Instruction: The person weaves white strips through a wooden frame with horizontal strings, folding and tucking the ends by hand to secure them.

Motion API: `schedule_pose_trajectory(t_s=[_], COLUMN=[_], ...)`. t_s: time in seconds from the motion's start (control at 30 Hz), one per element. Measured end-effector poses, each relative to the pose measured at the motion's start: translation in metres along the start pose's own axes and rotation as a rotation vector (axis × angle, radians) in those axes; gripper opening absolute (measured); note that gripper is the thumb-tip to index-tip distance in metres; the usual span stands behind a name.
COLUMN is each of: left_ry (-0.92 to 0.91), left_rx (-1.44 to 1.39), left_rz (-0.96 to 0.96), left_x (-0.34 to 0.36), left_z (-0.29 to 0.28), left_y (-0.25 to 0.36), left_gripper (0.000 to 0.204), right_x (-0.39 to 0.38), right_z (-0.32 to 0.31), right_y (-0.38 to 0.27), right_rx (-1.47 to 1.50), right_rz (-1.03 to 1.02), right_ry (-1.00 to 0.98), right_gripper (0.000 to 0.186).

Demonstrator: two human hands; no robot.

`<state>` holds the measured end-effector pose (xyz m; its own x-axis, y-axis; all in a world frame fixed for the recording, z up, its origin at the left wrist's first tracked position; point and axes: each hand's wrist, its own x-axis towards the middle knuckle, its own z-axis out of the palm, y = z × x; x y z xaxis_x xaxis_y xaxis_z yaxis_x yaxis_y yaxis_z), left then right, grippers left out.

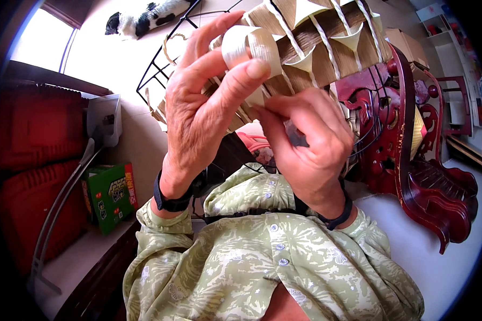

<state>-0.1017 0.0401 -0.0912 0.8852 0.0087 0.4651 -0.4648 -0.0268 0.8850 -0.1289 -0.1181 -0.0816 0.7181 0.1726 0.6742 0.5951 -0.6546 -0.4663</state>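
Beyond the patterned green sleeves (163,227), the left hand (201,104) clamps a curled cream strip (234,44) between thumb and fingers, against the near side of the brown, cord-wrapped panel (308,35). The right hand's (316,128) thumb and forefinger meet by the strip's lower part; whether they grip it cannot be told. Good work here likely calls for light, even tension, keeping the curl flat and uncreased. Farther off, a black-and-white animal (144,20) lies on the floor.

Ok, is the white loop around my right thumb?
No, the white loop rests against the thumb of the left hand.
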Motion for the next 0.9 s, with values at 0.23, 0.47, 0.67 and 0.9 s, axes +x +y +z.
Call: schedule_pose_trajectory(t_s=[0.23,0.47,0.67,0.9], left_ry=[0.118,0.047,0.030,-0.047], left_rx=[-0.209,-0.119,-0.015,0.030], left_rz=[-0.119,0.050,0.079,0.126], left_x=[-0.006,-0.003,-0.002,0.004], left_z=[0.000,-0.008,-0.009,-0.013], left_y=[-0.003,-0.006,-0.005,-0.009], left_gripper=[0.049,0.048,0.051,0.055], right_x=[0.012,0.018,0.022,0.025], right_z=[-0.018,-0.024,-0.018,-0.010], right_y=[0.013,0.010,0.003,-0.011], right_rx=[-0.113,-0.096,-0.032,0.163], right_rz=[-0.183,-0.171,-0.083,0.155], right_ry=[-0.064,-0.130,-0.097,-0.086], right_gripper=[0.027,0.026,0.020,0.017])
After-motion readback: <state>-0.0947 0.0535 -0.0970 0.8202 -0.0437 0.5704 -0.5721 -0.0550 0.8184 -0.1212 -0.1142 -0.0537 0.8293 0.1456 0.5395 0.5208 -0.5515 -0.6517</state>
